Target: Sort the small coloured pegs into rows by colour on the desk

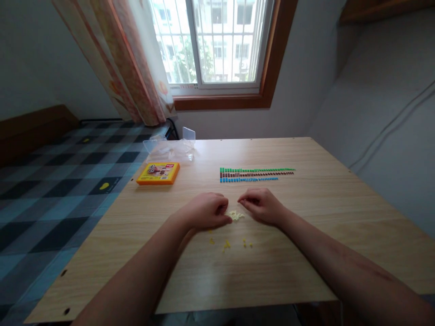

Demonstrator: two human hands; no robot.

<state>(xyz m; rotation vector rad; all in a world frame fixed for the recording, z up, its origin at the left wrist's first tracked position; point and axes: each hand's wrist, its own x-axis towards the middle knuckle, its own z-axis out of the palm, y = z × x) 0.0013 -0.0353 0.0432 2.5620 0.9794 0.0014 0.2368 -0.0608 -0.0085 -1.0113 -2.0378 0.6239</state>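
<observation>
A small heap of cream-coloured pieces (235,216), like tiny building bricks, lies on the table between my hands. My left hand (208,210) rests at its left side with the fingers curled and the thumb at the heap's edge; what the fingers hold, if anything, is hidden. To the right, my right hand (261,204) has thumb and forefinger pinched together, and I cannot make out what is between them. Beyond the hands run three rows of small bricks: green (249,170), brown (249,174) and blue (248,179). Several yellow pieces (227,244) are scattered nearer to me.
An orange-yellow box (158,174) with a picture on its lid lies at the left of the wooden table (316,181). Behind it stands clear plastic packaging (171,148). A bed with a checked cover (71,181) adjoins the left side, and a window (224,45) is ahead.
</observation>
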